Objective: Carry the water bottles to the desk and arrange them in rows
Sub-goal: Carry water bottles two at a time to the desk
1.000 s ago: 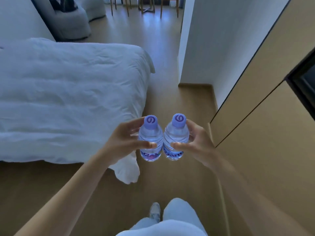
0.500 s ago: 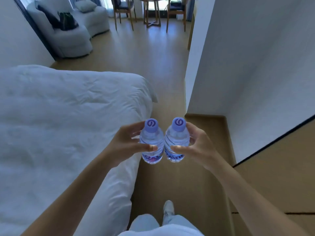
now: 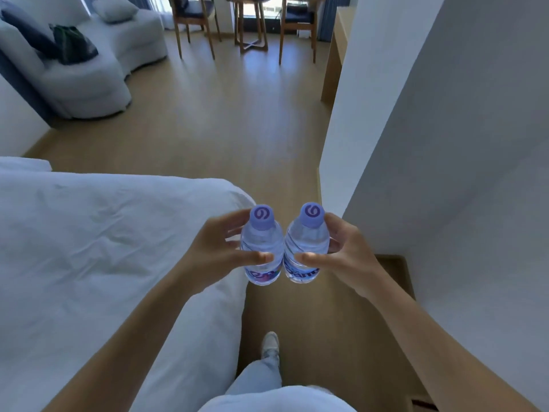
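Upright, each bottle (image 3: 261,251) sits between curled fingers (image 3: 263,257) — seemingly touching.

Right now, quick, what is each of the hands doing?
Left hand: closed around the left water bottle, held upright.
Right hand: closed around the right water bottle, held upright.

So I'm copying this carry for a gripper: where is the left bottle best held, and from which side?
Grip the left bottle round its clear body, under the cap and above the label, coming from its outer left side as the left hand does. It hangs upright, and the right bottle, held by the right hand, blocks the inner side.
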Action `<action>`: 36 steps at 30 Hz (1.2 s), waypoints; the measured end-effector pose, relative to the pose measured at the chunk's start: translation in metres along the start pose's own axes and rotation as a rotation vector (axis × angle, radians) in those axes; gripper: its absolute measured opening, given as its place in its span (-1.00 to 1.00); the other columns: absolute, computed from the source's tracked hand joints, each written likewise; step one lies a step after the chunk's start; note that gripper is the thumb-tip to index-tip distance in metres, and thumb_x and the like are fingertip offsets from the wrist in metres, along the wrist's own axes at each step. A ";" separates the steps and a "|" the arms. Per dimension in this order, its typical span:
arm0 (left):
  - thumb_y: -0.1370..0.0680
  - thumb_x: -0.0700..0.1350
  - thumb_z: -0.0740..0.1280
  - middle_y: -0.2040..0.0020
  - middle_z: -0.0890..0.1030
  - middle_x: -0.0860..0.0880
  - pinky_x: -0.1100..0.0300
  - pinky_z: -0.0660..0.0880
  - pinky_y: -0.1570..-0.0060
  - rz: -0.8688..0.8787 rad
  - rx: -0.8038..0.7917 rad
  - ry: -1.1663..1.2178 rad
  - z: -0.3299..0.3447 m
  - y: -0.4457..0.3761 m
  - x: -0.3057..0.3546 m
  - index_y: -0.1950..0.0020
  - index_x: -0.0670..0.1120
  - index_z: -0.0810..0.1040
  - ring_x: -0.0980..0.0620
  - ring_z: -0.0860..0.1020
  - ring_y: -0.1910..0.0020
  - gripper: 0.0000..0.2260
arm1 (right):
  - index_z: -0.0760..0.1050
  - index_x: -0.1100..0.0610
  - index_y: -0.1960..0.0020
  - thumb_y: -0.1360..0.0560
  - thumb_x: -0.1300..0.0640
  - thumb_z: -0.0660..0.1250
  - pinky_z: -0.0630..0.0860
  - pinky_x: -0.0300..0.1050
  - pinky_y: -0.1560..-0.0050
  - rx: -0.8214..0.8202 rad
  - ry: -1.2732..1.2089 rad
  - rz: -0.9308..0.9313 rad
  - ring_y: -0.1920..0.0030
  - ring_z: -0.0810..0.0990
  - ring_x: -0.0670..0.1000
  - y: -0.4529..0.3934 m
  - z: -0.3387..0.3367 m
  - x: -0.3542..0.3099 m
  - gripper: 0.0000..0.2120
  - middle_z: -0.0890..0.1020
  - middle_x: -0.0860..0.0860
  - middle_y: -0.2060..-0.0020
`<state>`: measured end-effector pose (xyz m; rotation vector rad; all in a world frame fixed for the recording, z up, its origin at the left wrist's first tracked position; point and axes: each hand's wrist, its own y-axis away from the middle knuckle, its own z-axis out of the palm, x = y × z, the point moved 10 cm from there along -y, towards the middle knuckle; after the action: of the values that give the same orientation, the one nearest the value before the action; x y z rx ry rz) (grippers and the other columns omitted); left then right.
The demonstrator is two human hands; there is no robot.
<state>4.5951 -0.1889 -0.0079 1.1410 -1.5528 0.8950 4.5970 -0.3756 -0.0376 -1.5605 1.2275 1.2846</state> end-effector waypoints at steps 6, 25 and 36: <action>-0.26 -0.14 0.62 -0.06 0.68 0.17 0.36 0.53 0.07 0.008 0.022 0.009 -0.051 -0.162 -0.001 -0.10 0.28 0.61 0.14 0.64 -0.07 -0.49 | 0.53 -0.05 -0.25 -0.33 0.22 0.60 0.60 -0.22 -0.06 0.047 -0.045 -0.002 -0.10 0.68 -0.06 -0.157 -0.046 -0.006 -0.46 0.70 -0.10 -0.09; -0.28 -0.34 0.60 -0.02 0.69 0.22 0.38 0.54 0.11 -0.013 0.089 0.063 -0.179 -0.703 -0.043 -0.09 0.21 0.62 0.23 0.65 -0.01 -0.44 | 0.55 0.12 -0.28 -0.34 0.25 0.59 0.60 -0.20 -0.03 0.048 -0.113 -0.069 -0.07 0.70 0.02 -0.692 -0.215 0.008 -0.47 0.71 -0.01 -0.05; -0.27 -0.29 0.61 -0.04 0.69 0.17 0.39 0.53 0.12 0.056 -0.111 0.050 -0.227 -1.018 -0.050 -0.05 0.29 0.64 0.20 0.65 -0.04 -0.45 | 0.57 0.04 -0.24 -0.35 0.18 0.60 0.59 -0.25 0.01 0.228 -0.127 -0.039 -0.07 0.69 -0.01 -0.956 -0.322 0.027 -0.50 0.71 -0.05 -0.04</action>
<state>5.6363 -0.2605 0.0145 0.9937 -1.5805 0.8565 5.6032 -0.4450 -0.0172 -1.3141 1.2119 1.1561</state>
